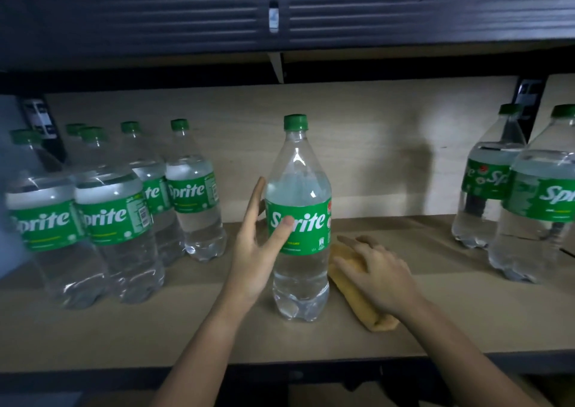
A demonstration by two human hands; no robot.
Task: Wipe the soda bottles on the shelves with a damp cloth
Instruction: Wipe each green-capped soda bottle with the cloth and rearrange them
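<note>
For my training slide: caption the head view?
Left hand open around a standing Sprite bottle; right hand rests on the yellow cloth.

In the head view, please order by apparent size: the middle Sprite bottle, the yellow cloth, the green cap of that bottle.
1. Middle Sprite bottle
2. Yellow cloth, partly hidden under the right hand
3. Green cap

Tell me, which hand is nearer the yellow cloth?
Right. The right hand rests on the yellow cloth; the left hand is across the middle bottle, thumb on its label.
</note>
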